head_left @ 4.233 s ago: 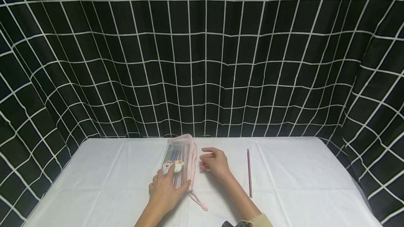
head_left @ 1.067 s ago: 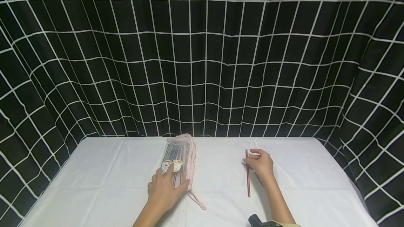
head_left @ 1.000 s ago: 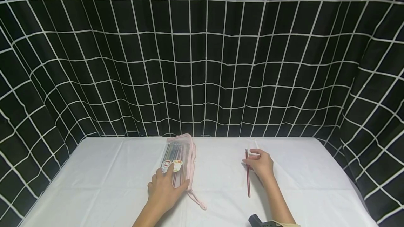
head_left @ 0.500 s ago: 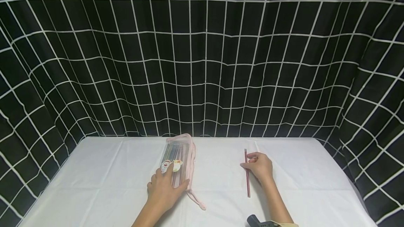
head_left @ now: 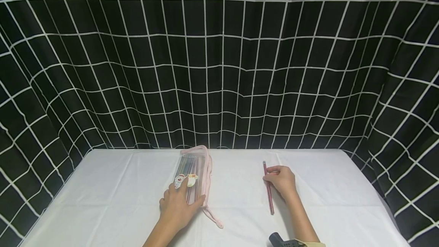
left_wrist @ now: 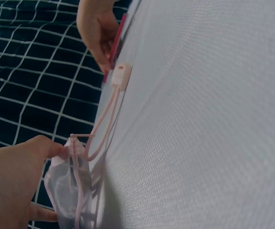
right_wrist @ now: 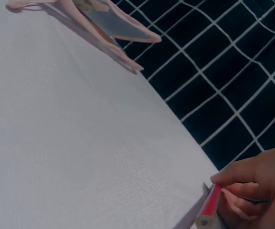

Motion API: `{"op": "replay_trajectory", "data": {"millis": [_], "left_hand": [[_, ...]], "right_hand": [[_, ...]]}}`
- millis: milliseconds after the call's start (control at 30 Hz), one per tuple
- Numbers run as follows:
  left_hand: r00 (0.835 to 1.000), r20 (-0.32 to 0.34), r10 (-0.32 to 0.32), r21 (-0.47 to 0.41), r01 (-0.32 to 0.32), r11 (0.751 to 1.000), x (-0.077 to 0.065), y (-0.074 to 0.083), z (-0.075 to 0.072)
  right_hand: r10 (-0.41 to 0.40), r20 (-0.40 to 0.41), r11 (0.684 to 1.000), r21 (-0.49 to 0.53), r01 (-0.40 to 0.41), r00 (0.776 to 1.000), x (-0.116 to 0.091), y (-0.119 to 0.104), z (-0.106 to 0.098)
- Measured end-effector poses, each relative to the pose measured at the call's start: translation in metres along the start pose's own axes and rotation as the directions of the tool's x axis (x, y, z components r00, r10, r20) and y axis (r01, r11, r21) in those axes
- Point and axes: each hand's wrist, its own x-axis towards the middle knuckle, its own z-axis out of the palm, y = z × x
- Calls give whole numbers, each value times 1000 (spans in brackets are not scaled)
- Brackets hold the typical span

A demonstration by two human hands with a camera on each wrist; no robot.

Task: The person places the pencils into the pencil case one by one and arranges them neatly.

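Note:
A clear pencil case (head_left: 195,161) with pink trim lies left of the table's middle, with several pencils showing inside. My left hand (head_left: 178,205) holds its near end, fingers over the top and thumb at the pink zip edge. In the left wrist view, that thumb touches the case's corner (left_wrist: 63,191) by the cord. To the right, my right hand (head_left: 282,180) pinches a dark red pencil (head_left: 269,201) between thumb and fingers near its upper half. A flat, unsharpened end of the pencil (right_wrist: 210,205) faces the right wrist camera.
A pink looped cord with a zip pull (head_left: 219,224) trails from the case's near end. White cloth (head_left: 236,216) covers the table. Behind and at both sides hangs a black curtain (head_left: 223,68) with a white grid. A dark device (head_left: 282,241) sits on the right wrist.
My right hand went from beside the case to the pencil, then closed thumb and fingers on it. The pencil has since tilted slightly, its far end leftward. The left hand stays on the case.

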Motion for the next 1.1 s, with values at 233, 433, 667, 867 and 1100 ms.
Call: {"op": "replay_trajectory", "data": {"millis": [233, 433, 667, 867, 1100], "left_hand": [[1000, -2, 7, 3, -7, 1000, 0, -1, 0], [1000, -5, 4, 3, -4, 1000, 0, -1, 0], [1000, -5, 5, -1, -5, 1000, 1, -2, 1], [1000, -5, 2, 3, -2, 1000, 0, -2, 2], [1000, -13, 8, 10, -8, 1000, 0, -1, 0]], "right_hand": [[40, 48, 994, 102, -45, 998, -1, -3, -1], [67, 106, 980, 178, -86, 992, -1, -6, -3], [68, 156, 964, 243, -105, 985, -1, -8, -4], [74, 174, 958, 263, -118, 982, -3, -14, -4], [77, 196, 944, 302, -135, 978, -4, -20, -2]]}}
